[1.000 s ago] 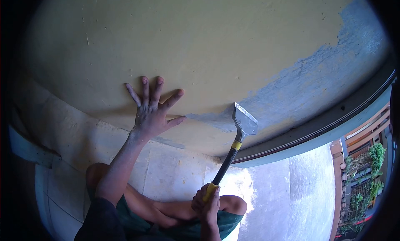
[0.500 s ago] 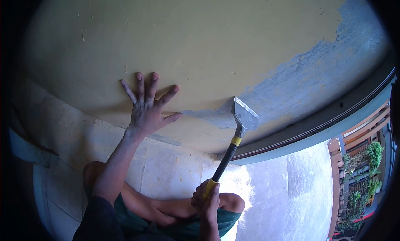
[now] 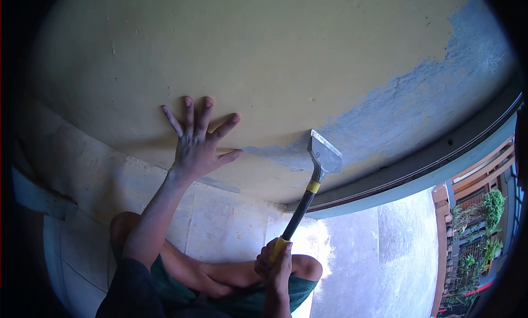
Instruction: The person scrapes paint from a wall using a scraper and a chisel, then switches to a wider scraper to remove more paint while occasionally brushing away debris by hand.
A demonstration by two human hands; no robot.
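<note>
My left hand (image 3: pixel 198 144) lies against the yellowish painted wall (image 3: pixel 264 59) with its fingers spread. My right hand (image 3: pixel 274 266) is wrapped round the yellow and black handle of a long scraper (image 3: pixel 300 213). The scraper's metal head (image 3: pixel 325 154) is at the wall, at the lower border of the paint. Beside the head, a grey-blue bare patch (image 3: pixel 385 114) stretches up to the right. Whether the blade edge touches the surface cannot be made out.
A dark curved frame edge (image 3: pixel 407 162) runs below the wall on the right. My crossed legs (image 3: pixel 220 271) are on the pale tiled floor (image 3: pixel 214 224). Green plants (image 3: pixel 493 205) and an orange-brown railing show outside at the far right.
The view has shifted slightly. The scraper and both hands keep nearly the same places, with no clear movement along the wall.
</note>
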